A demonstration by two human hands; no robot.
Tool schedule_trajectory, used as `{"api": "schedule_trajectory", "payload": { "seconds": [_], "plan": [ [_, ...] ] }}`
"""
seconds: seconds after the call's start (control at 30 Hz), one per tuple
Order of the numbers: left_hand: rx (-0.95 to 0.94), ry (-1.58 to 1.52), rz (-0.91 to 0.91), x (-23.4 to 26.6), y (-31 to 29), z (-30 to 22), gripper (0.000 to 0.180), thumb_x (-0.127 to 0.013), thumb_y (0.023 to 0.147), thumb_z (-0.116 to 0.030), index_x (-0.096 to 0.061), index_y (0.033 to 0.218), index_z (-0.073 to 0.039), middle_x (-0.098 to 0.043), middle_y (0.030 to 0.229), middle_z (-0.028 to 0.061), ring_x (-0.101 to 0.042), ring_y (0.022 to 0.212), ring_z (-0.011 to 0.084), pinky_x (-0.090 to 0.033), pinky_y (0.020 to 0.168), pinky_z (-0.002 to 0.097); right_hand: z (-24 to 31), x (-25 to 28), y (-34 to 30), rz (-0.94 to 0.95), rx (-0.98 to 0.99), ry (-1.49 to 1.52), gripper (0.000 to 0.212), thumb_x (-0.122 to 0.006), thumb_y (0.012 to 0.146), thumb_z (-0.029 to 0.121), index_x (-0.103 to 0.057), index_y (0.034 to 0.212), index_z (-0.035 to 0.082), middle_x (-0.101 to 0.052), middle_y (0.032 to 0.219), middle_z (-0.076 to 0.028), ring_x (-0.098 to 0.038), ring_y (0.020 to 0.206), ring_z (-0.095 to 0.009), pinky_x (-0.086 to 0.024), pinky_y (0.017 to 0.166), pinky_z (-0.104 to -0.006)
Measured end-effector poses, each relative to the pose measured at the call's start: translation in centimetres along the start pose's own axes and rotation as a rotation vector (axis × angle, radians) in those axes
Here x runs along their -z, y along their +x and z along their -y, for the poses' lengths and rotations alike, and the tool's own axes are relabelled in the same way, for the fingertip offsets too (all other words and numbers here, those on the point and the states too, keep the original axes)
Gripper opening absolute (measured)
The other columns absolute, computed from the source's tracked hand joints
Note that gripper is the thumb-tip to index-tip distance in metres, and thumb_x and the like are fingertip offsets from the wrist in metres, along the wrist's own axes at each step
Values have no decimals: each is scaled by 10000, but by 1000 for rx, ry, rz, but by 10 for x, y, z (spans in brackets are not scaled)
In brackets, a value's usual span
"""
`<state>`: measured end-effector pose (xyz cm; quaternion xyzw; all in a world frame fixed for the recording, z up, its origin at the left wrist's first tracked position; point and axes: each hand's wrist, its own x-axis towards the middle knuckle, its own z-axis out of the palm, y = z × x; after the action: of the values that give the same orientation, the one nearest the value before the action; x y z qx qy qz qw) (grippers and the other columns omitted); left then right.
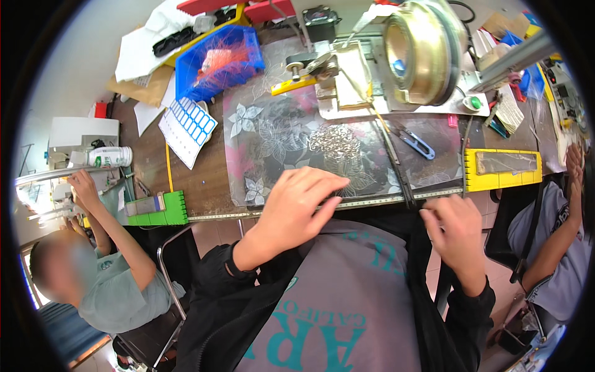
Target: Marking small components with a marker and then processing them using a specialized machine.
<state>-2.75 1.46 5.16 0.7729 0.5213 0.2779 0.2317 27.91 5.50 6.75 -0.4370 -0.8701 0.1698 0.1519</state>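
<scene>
L hand (pixel 294 208) is held palm-down over the front edge of the dark, flower-printed mat (pixel 279 155), fingers bent, thumb & index parted w/ a gap seen btw them. R hand (pixel 460 240) is held in front of the counter (pixel 207 180) edge, fingers curled, thumb near index; whether anything is pinched there can't be told

Loose pile of small, shiny silver metal pcs (pixel 334 141) is spread on the mat, just beyond L hand fingertips, apart from them. Long thin black rod (pixel 390 155) is angled from the machine toward the counter edge, its near end close to R hand; contact can't be confirmed. Blue-handled cutter (pixel 418 144) is laid on the mat to the rod's R

At the back, large spool of clear yellowish tape (pixel 400 53) is mounted on the white-based metal machine (pixel 331 110), w/ green round button (pixel 475 103) at its R end. Blue plastic bin w/ reddish fibres (pixel 193 67) is set back L, white sheet w/ blue-outlined labels (pixel 186 139) in front. Yellow toothed plastic plate (pixel 489 180) is placed at R, green toothed plastic plate (pixel 176 208) at L
</scene>
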Motion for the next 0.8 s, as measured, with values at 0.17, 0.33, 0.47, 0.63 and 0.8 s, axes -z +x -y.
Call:
{"api": "schedule_trajectory", "payload": {
  "seconds": [0.17,0.33,0.47,0.63,0.8],
  "plan": [
    [148,4,-63,5,-15,29,178,-697,849,-54,-691,1025,-76,-691,983,67,-621,906,259,-420,781,358,36,-40,54,155,281,-85,318,-734,861,203,-679,1165,127,-552,780,5,-550,773,-188,-387,677,-354],
    [171,36,-97,-6,-14,35,176,-709,849,-83,-692,1023,-97,-676,987,34,-613,930,232,-402,826,363,46,-59,80,220,305,-173,526,-723,863,194,-620,1378,159,-453,730,14,-501,725,-163,-368,642,-334],
    [147,63,-95,-10,-6,39,191,-721,844,-104,-697,1033,-113,-625,942,13,-587,912,217,-374,820,361,47,-64,87,224,317,-220,555,-726,849,179,-616,1393,163,-417,716,14,-481,709,-160,-363,626,-329],
    [134,68,-90,-12,-1,42,170,-722,842,-105,-694,1010,-115,-606,914,7,-570,872,212,-363,789,362,43,-70,86,214,293,-216,557,-731,831,171,-630,1378,157,-402,714,15,-473,707,-158,-360,626,-330],
    [154,97,-80,-16,4,42,151,-728,838,-107,-690,984,-113,-601,880,2,-564,850,209,-362,759,361,41,-72,82,168,312,-161,577,-769,790,122,-643,1354,114,-380,715,-5,-437,669,-174,-339,615,-333]
  ]
}}
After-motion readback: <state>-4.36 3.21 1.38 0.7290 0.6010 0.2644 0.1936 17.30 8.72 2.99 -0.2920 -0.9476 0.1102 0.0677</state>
